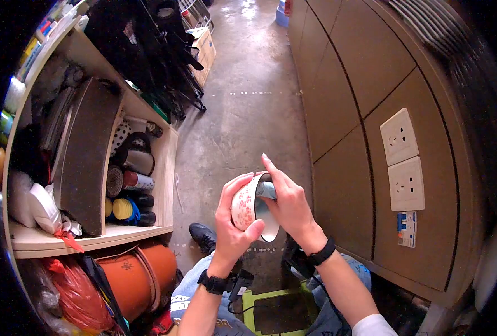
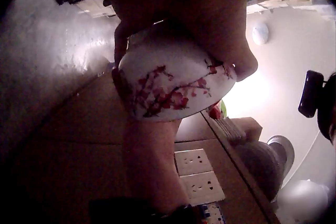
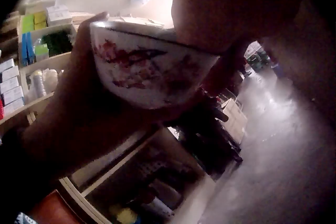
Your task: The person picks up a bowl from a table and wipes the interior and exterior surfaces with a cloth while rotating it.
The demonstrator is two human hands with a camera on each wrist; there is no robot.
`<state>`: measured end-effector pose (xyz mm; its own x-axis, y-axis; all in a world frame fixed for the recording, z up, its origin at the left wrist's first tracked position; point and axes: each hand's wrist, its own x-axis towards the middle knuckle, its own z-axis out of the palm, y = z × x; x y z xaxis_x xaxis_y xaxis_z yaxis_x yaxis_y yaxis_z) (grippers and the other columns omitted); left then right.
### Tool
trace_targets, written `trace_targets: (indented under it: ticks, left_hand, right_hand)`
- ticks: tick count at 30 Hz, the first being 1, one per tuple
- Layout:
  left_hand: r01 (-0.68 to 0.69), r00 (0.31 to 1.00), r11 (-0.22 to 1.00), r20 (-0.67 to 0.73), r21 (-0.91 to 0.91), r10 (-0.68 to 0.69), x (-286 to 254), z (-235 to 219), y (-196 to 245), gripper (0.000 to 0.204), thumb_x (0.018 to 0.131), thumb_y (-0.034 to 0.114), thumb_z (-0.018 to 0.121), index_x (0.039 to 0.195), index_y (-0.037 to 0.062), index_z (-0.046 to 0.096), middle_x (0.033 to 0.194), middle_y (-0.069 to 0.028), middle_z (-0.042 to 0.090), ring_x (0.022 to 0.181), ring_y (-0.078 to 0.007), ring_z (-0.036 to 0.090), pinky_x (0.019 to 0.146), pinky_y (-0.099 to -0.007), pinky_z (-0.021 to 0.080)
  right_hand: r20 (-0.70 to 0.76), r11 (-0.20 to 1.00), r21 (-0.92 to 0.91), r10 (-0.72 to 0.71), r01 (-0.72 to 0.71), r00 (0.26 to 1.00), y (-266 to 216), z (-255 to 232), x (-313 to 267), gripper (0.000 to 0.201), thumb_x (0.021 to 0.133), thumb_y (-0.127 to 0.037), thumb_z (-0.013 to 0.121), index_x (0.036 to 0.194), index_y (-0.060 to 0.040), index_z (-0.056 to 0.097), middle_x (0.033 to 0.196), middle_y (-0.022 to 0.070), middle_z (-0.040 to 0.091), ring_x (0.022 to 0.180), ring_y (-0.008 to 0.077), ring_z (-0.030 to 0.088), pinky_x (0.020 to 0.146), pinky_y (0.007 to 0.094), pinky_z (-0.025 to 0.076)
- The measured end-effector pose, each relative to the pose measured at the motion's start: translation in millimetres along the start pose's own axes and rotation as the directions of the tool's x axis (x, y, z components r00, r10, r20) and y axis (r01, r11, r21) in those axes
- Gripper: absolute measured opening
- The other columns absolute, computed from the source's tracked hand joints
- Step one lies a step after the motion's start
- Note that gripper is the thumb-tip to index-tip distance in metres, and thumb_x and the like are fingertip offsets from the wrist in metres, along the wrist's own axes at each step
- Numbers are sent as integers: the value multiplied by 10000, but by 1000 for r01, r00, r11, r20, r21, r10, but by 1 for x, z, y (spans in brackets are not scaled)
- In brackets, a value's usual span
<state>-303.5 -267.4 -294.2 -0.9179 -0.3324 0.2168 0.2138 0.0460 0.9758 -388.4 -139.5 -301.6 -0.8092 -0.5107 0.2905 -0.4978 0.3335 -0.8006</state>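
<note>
A white bowl with red blossom patterns (image 1: 244,206) is tilted on its side, its mouth turned toward the right hand. The left hand (image 1: 231,218) grips it from outside, thumb at the lower rim. At the mouth, the right hand (image 1: 289,203) holds a grey-blue piece, perhaps cloth (image 1: 266,191), against the inside, one finger pointing up past the rim. In the left wrist view the bowl's patterned outside (image 2: 173,90) lies below the left hand (image 2: 184,8). The right wrist view shows the bowl (image 3: 147,74) between the left hand (image 3: 86,92) and the dark right hand (image 3: 226,11).
A wooden shelf unit (image 1: 92,242) with bottles and bags stands at left, an orange container (image 1: 126,283) beneath. On the right is a brown cabinet (image 1: 338,140) with sockets (image 1: 405,183). A green stool (image 1: 249,319) is between the legs; concrete floor (image 1: 243,123) stretches ahead.
</note>
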Motion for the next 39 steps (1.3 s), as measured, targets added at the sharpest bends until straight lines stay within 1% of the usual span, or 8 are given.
trace_targets:
  ticks: [4, 17, 22, 24, 26, 27, 31, 39]
  left_hand:
    - [52, 999, 997, 21, -63, -50, 0, 0, 3, 767, 725, 404, 757, 1329, 9, 499, 1324, -132, 530, 1229, -237, 524, 1050, -365, 411]
    - [229, 973, 942, 36, -246, -228, 1, 0, 6, 831, 761, 538, 686, 1351, -9, 476, 1278, -120, 578, 1188, -203, 559, 1027, -335, 431]
    - [283, 959, 932, 57, -225, -278, 4, 0, 4, 996, 718, 681, 654, 1385, -20, 419, 1273, -134, 573, 1173, -221, 575, 987, -341, 469]
    - [300, 954, 924, 80, -238, -289, 2, 0, 3, 1008, 719, 691, 648, 1392, -20, 408, 1277, -137, 571, 1174, -223, 575, 980, -342, 476]
    - [308, 951, 885, 102, -350, -291, 1, 0, 4, 854, 779, 559, 648, 1380, -11, 439, 1286, -133, 568, 1193, -207, 556, 1016, -326, 434]
    - [307, 952, 885, 98, -351, -292, 1, 0, 4, 854, 779, 559, 648, 1380, -11, 439, 1286, -133, 568, 1193, -207, 556, 1016, -326, 434]
    - [283, 952, 838, 27, -466, -306, 3, -1, -1, 869, 786, 568, 646, 1397, -3, 407, 1327, -138, 532, 1237, -222, 525, 1038, -337, 419]
    - [83, 974, 986, -198, -144, -111, 6, -11, -4, 946, 747, 613, 706, 1409, 16, 389, 1384, -149, 477, 1284, -250, 486, 1079, -386, 393]
  right_hand:
    - [-122, 976, -102, -205, 193, 971, 1, 0, 1, 857, 651, 148, 622, 1459, -53, 419, 1044, 166, 632, 928, 359, 655, 815, 418, 557]
    - [-209, 991, -40, -136, 130, 968, 0, -2, 0, 585, 675, 124, 592, 1217, -88, 647, 917, 158, 692, 862, 341, 683, 753, 413, 558]
    - [-335, 994, 53, 109, -97, 936, -2, -1, 0, 246, 774, 127, 548, 944, -18, 649, 798, 160, 682, 780, 286, 716, 665, 311, 528]
    - [-382, 990, 80, 138, -116, 914, 0, -2, 4, 145, 835, 35, 622, 964, -31, 635, 799, 187, 677, 747, 362, 689, 635, 406, 520]
    - [-329, 958, 171, 275, -230, 903, 2, -7, 8, 97, 912, -86, 648, 984, -23, 631, 785, 173, 677, 721, 295, 707, 642, 407, 519]
    - [-229, 911, 287, 367, -297, 902, 9, -7, 8, 266, 986, -251, 616, 977, 14, 641, 843, 77, 724, 815, 161, 707, 714, 291, 526]
    - [24, 532, 769, 528, -353, 849, 11, -9, 16, 299, 997, -236, 591, 1044, 49, 666, 1020, 146, 718, 934, 215, 708, 851, 324, 577]
    - [195, 571, 676, 470, -466, 861, 18, -6, 13, 312, 970, -201, 641, 1191, 18, 655, 1126, 82, 699, 1024, 144, 666, 904, 280, 527]
